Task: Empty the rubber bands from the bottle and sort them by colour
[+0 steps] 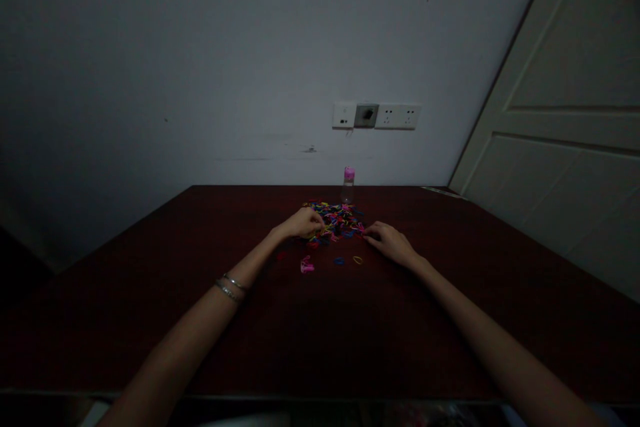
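A loose pile of small coloured rubber bands [340,219] lies toward the back of the dark red table. At its left side my left hand [304,221] has its fingers pinched together among the bands; what they hold is too small to make out. My right hand [390,241] is at the pile's right edge, thumb and fingertips closed on a pink rubber band [361,230]. In front of the pile lie a small pink cluster of bands [307,265], a blue rubber band [339,261] and a yellow rubber band [357,259].
Just behind the pile stands a clear bottle [348,190] with a pink cap. The table [320,333] meets a pale wall [225,80] holding a row of sockets [397,117]. A white panelled door [565,140] is on the right. The light is dim.
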The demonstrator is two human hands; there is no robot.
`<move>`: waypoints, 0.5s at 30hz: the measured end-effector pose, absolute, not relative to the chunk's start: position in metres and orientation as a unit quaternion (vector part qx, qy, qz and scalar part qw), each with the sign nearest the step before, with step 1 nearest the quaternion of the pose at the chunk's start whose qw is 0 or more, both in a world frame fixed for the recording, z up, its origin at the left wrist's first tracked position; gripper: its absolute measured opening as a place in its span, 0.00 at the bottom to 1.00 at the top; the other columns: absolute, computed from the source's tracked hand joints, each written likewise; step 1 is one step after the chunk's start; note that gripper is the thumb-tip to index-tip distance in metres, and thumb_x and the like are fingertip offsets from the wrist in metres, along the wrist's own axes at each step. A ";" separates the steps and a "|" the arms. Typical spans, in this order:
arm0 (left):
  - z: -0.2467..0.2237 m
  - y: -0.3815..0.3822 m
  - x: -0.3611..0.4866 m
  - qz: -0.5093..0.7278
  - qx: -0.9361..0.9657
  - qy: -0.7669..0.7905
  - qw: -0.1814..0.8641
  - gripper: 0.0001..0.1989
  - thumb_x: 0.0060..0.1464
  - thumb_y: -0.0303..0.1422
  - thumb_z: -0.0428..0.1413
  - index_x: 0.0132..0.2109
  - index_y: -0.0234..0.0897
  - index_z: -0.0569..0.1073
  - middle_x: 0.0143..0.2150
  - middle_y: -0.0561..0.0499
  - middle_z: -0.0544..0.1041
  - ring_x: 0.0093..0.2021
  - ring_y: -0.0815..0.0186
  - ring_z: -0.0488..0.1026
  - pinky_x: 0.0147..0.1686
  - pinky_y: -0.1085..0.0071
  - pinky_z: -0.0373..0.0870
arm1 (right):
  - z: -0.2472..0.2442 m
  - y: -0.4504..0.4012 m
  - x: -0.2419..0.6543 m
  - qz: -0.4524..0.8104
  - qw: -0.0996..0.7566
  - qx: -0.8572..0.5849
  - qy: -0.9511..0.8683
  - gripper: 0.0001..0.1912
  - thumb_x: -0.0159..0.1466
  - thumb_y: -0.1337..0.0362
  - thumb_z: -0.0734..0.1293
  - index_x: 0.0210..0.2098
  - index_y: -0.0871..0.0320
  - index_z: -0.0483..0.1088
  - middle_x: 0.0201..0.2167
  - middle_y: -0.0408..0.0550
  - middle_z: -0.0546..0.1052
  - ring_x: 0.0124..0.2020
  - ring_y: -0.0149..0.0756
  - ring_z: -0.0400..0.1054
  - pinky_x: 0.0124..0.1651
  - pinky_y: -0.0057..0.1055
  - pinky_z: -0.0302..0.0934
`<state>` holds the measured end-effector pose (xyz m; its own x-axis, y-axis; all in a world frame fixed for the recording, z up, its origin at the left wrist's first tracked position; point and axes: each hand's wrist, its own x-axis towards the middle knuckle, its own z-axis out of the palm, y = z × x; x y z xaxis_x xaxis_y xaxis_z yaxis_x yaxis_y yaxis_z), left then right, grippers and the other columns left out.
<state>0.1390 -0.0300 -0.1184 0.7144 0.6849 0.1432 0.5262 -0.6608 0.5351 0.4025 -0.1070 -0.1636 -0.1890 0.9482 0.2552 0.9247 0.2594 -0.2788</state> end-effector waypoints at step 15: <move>-0.135 -0.072 0.196 0.189 0.862 0.341 0.325 0.14 0.49 0.36 0.52 0.36 0.31 0.78 0.28 0.50 0.76 0.26 0.71 0.66 0.26 0.76 0.60 | -0.166 -0.103 0.403 0.023 0.193 -0.610 -0.769 0.12 0.61 0.60 0.59 0.40 0.53 0.71 0.41 0.48 0.71 0.42 0.36 0.66 0.41 0.30 0.59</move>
<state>0.1960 -0.0719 -0.1354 0.6956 0.7109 0.1034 0.4657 -0.5558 0.6886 0.4025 -0.1034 -0.1664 -0.1824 0.9461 0.2677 0.9281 0.2555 -0.2708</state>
